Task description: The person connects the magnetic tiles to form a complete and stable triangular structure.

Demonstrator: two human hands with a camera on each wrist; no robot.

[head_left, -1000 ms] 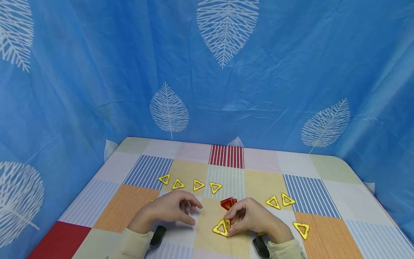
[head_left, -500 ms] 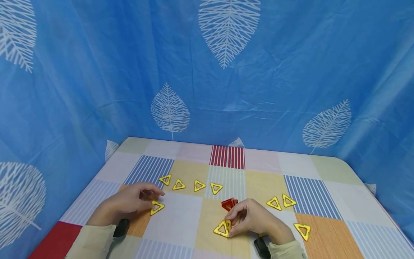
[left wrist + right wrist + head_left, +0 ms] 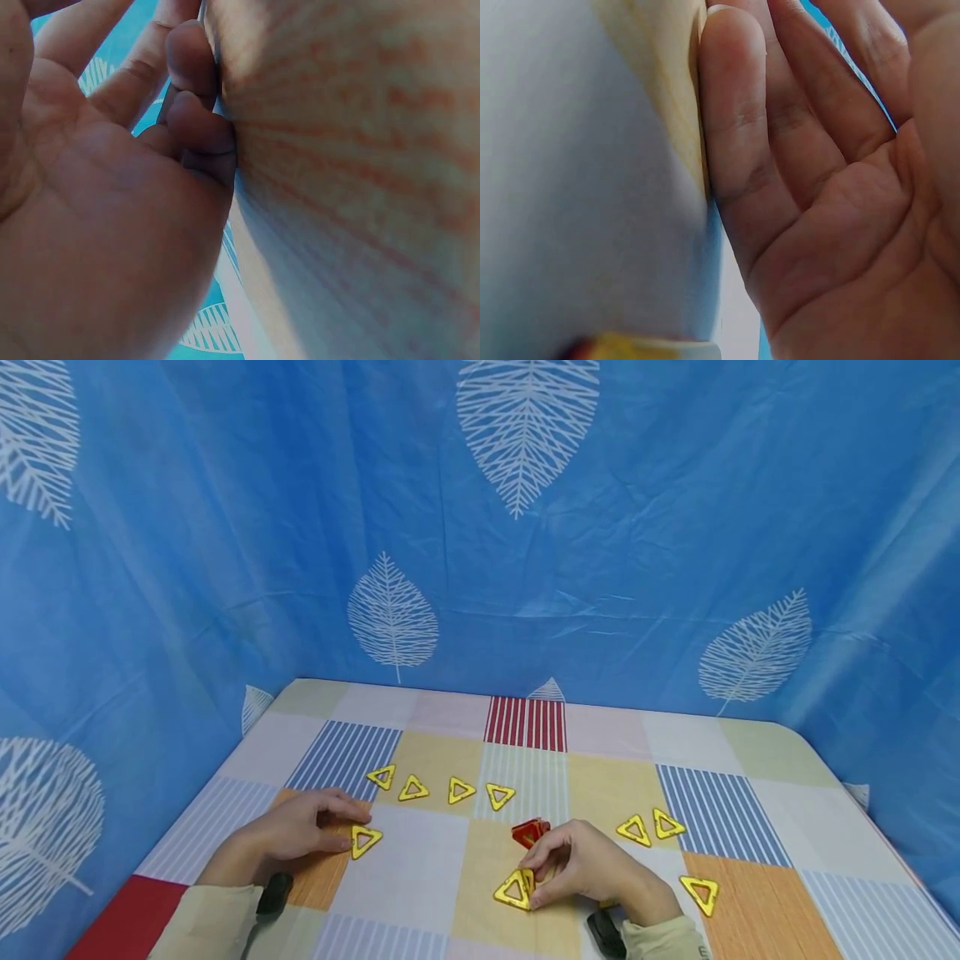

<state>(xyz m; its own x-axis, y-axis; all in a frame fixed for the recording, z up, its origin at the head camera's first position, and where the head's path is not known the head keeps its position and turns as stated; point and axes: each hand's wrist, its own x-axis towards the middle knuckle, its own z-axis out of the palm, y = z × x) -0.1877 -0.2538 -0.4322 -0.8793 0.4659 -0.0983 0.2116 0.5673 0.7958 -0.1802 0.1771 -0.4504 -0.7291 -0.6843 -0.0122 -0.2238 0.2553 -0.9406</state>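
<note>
In the head view my left hand (image 3: 303,822) is at a yellow triangular magnetic tile (image 3: 365,841) on the cloth, thumb and a fingertip about its upper left corner. That tile does not show in the left wrist view, where the fingers (image 3: 199,127) curl close to the cloth. My right hand (image 3: 588,860) pinches a yellow triangular tile (image 3: 530,881), mostly covered by its fingers, beside another yellow triangle (image 3: 513,890). Just beyond that hand sits a red triangular piece (image 3: 529,832). The right wrist view shows the little-finger side resting along the cloth.
Several yellow triangles (image 3: 461,790) form a loose row at the back. More yellow triangles (image 3: 633,830) lie to the right, one (image 3: 700,895) nearer the front. Part of another peeks out beneath my right wrist. A blue leaf-print curtain (image 3: 480,568) encloses the patchwork-covered table (image 3: 420,893).
My left hand has swung left from the middle to the left-hand yellow tile, and that tile has turned slightly. My right hand has stayed in place with its tile.
</note>
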